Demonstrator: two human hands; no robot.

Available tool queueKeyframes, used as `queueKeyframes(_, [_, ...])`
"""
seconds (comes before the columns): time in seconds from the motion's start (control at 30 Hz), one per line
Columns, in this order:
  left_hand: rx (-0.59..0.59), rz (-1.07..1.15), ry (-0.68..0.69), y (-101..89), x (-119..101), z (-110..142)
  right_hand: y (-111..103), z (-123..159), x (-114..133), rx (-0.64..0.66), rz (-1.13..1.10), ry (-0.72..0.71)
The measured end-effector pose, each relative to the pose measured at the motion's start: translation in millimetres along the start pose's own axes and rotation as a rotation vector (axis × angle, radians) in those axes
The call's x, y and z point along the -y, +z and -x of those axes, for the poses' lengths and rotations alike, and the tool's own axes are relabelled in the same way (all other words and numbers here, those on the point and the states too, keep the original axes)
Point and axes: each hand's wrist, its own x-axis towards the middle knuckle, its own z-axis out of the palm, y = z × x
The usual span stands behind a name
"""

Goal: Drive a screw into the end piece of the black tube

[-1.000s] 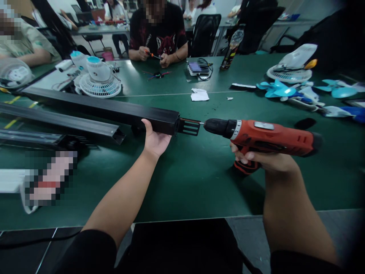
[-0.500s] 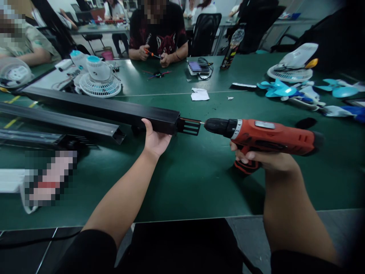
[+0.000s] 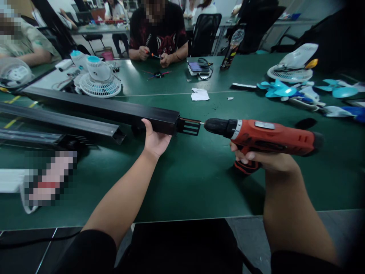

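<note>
My left hand [image 3: 157, 141] grips a long black rectangular tube [image 3: 128, 111] near its right end, thumb on the near side and fingers underneath, out of sight. A slotted black bracket [image 3: 190, 126] sticks out of that end. In my right hand [image 3: 265, 158] is a red cordless drill [image 3: 273, 135], held by its handle and pointing left. Its bit [image 3: 202, 123] reaches the bracket's outer end; whether it sits inside a screw there is hidden. Two more black profiles, one [image 3: 62, 118] behind another [image 3: 31, 137], lie on the table left of my left hand.
The green table [image 3: 182, 182] carries a white fan head [image 3: 98, 78], paper scraps [image 3: 200, 94], a bottle [image 3: 232, 49] and blue fan blades [image 3: 278, 89] at right. A blurred-out pink object [image 3: 54, 177] lies at left. Across the table a person [image 3: 158, 34] holds a screwdriver [image 3: 154, 55].
My hands, the tube and the drill look the same as before. Across the table, the person's hand on the screwdriver has shifted slightly.
</note>
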Motion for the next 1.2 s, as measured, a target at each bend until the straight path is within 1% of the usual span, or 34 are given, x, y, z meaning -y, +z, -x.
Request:
queueKeyframes(0.13, [0.007, -0.025, 0.004, -5.0, 0.6, -2.7, -3.1, 1.8, -3.2, -0.001, -0.008, 0.026])
queueKeyframes(0.3, [-0.005, -0.030, 0.010, -2.3, 1.9, -2.0, -3.2, 2.6, -3.7, 0.001, -0.027, 0.032])
queueKeyframes(0.53, [0.003, -0.027, 0.018, -5.4, 1.6, -3.8, -1.0, 1.1, -0.5, -0.001, -0.022, 0.038])
queueKeyframes(0.77, [0.004, -0.027, 0.032, -2.0, 1.5, -1.3, 0.8, 0.5, 1.3, 0.002, -0.025, 0.033])
queueKeyframes(1.0, [0.048, -0.005, 0.011, -8.8, 1.7, -4.4, -2.2, 1.5, -1.4, -0.004, -0.015, 0.042])
queueKeyframes(1.2, [0.009, -0.034, 0.020, -3.3, 1.8, -2.2, -3.6, 2.7, -2.5, -0.016, -0.010, 0.050])
